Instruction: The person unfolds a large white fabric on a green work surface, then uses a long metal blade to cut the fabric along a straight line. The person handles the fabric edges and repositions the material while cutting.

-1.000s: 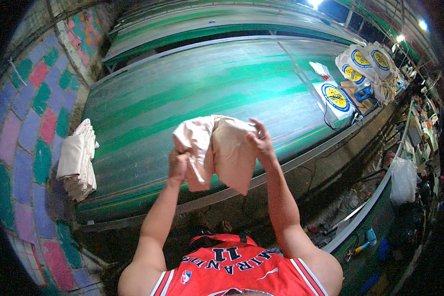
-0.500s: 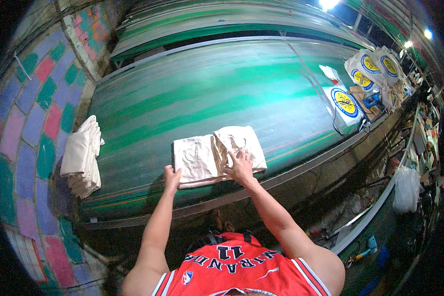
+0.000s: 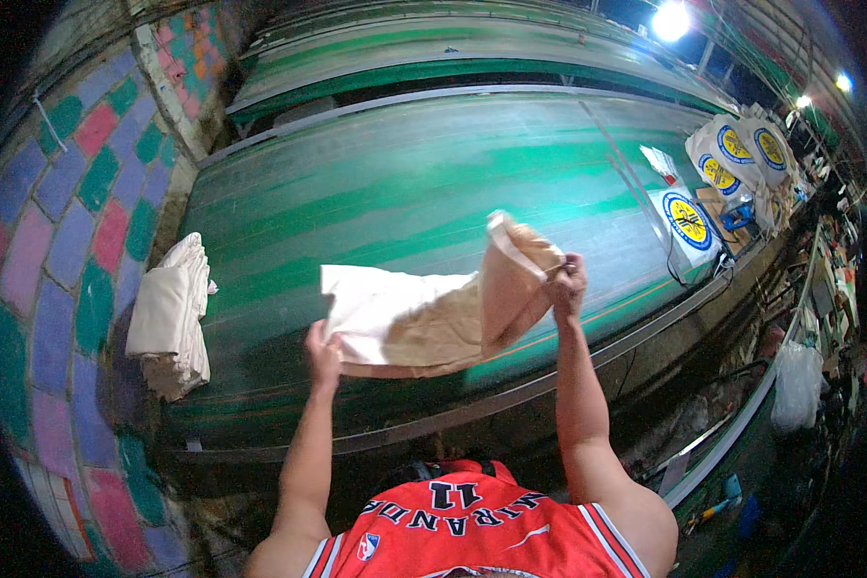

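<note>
A piece of cream cloth (image 3: 409, 313) stretches between my two hands over the near part of the green-streaked table (image 3: 376, 193). My left hand (image 3: 324, 358) is closed on the cloth's near left edge. At the other end, my right hand (image 3: 567, 289) grips the cloth and holds that end up, so it stands in a raised fold above the table. The cloth's left part lies lower and flatter, with a shadow across its middle. Some fingertips are hidden behind the fabric.
A stack of folded cream cloth (image 3: 169, 313) sits at the table's left end, beside the painted block wall (image 3: 67, 241). At the right end are a white sheet with a round yellow-and-blue print (image 3: 686, 222) and several printed white bags (image 3: 732, 144). A metal rail (image 3: 472, 416) runs along the near edge.
The cloth lay folded on the table; now its right part is lifted and opened out. My right hand has moved right and up with it. My left hand stays at the left edge.
</note>
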{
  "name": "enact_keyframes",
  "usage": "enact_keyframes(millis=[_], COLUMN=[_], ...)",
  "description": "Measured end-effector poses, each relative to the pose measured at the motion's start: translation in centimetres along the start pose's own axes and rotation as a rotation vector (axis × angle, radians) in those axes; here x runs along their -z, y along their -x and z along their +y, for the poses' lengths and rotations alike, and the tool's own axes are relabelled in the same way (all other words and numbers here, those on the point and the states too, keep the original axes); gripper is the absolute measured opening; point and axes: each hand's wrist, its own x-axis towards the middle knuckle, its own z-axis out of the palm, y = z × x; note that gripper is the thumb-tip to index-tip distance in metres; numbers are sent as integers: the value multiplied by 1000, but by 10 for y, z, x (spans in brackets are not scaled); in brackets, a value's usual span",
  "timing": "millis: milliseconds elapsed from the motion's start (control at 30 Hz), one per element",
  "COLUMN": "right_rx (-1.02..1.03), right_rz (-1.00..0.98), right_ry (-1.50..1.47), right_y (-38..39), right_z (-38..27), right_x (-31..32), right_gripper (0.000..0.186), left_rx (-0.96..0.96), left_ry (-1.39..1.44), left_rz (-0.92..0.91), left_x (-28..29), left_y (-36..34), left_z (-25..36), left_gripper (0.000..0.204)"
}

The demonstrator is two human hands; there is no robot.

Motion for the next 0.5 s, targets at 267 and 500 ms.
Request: enact_keyframes(millis=[267, 500], right_rx=[-104, 260], right_rz=[80, -500], right_ry=[1129, 866], right_y=[48, 77], right_z=[103, 84], right_x=[72, 7], right_gripper=[46, 70], left_rx=[239, 76], left_ry=[-544, -654], left_rz=[9, -3], left_x=[96, 75], left_y=[14, 21], left_z=[-67, -113], left_gripper=[39, 44])
